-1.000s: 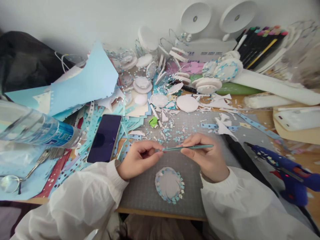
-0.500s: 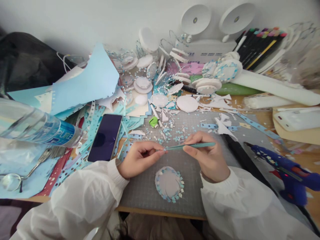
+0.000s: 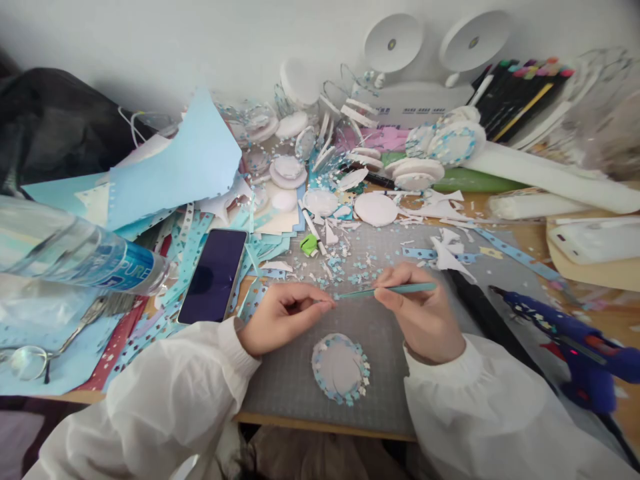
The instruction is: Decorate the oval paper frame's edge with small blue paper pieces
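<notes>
My right hand (image 3: pixel 419 308) pinches a pair of teal tweezers (image 3: pixel 407 289), held nearly level over the grey cutting mat (image 3: pixel 285 390). The tweezers' tips point left and end just short of my left fingertips. My left hand (image 3: pixel 287 317) is closed in a pinch of thumb and forefinger; whatever sits between them is too small to make out. Below the hands, a white paper disc (image 3: pixel 341 368) ringed with small blue and white star-like pieces lies flat on the mat. Loose confetti pieces (image 3: pixel 357 270) are scattered beyond the tweezers.
Left of the hands are a phone (image 3: pixel 213 275) and a lying water bottle (image 3: pixel 85 250). To the right sits a blue glue gun (image 3: pixel 570 333) by a long black object (image 3: pixel 493 327). Farther back are blue paper (image 3: pixel 175 160), white discs (image 3: pixel 376 209) and a green clip (image 3: pixel 309 245).
My right hand has shifted slightly right, drawing the tweezers' tips a little away from my left fingertips. My left hand keeps its pinch, and the ringed disc stays on the mat.
</notes>
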`<state>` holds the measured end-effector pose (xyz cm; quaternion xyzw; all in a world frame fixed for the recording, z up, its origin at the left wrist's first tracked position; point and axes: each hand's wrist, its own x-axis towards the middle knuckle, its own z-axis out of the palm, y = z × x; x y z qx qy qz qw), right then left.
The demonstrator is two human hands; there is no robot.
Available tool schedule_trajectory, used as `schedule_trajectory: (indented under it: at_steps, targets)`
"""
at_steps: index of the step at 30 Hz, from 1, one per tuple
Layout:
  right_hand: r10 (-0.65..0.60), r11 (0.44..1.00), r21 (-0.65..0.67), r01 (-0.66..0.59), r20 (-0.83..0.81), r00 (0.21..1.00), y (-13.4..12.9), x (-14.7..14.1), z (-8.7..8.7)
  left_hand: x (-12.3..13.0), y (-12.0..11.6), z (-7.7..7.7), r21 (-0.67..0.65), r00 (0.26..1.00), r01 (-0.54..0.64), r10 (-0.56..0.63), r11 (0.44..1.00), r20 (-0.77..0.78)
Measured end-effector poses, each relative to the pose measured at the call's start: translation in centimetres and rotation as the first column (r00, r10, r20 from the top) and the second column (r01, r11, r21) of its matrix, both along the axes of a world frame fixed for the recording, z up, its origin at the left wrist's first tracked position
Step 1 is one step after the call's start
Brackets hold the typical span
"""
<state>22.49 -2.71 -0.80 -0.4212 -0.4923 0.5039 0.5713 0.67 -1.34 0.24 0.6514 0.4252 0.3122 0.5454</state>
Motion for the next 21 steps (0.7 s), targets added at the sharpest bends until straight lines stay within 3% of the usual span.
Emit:
schedule_trajectory:
  at_steps: [3, 6, 8, 10, 13, 15, 17, 18, 21]
  targets:
    - [-0.099, 0.99, 0.108, 0.093, 0.057, 0.993, 0.0, 0.0, 0.7, 0.0, 0.2, 0.1, -0.004, 1.0, -0.006, 0.006, 1.0, 0.029]
    - [-0.25, 0.932, 0.329, 0.156, 0.266, 0.931, -0.4, -0.4, 2.6, -0.1, 0.2, 0.4, -0.041, 0.995, 0.001, 0.003, 0.999, 0.095]
    - [-0.337, 0.839, 0.543, 0.039, 0.463, 0.82, -1.0, -0.9, 4.1, -0.1, 0.2, 0.4, -0.09, 0.988, 0.02, -0.006, 0.996, 0.153]
    - [-0.429, 0.705, 0.683, -0.192, 0.626, 0.651, -1.7, -1.7, 5.3, -0.2, 0.1, 0.4, -0.145, 0.973, 0.073, -0.038, 0.987, 0.23]
    - [-0.541, 0.554, 0.692, -0.464, 0.722, 0.432, -2.7, -3.1, 6.3, -0.3, -0.1, 0.1, -0.185, 0.945, 0.153, -0.089, 0.971, 0.313]
    - [-0.581, 0.492, 0.675, -0.55, 0.725, 0.37, -3.1, -4.2, 6.4, -0.2, -0.2, 0.0, -0.218, 0.938, 0.159, -0.078, 0.963, 0.338]
    - [-0.607, 0.473, 0.666, -0.576, 0.721, 0.335, -3.1, -5.1, 6.3, -0.1, -0.3, 0.1, -0.276, 0.93, 0.151, -0.041, 0.949, 0.366]
    - [-0.604, 0.489, 0.66, -0.57, 0.728, 0.324, -3.1, -5.4, 6.3, 0.0, -0.4, 0.1, -0.304, 0.923, 0.151, -0.025, 0.941, 0.383]
    - [-0.511, 0.614, 0.6, -0.513, 0.798, 0.321, -3.4, -5.0, 6.5, 0.1, -0.3, 0.3, -0.345, 0.907, 0.153, 0.007, 0.926, 0.422]
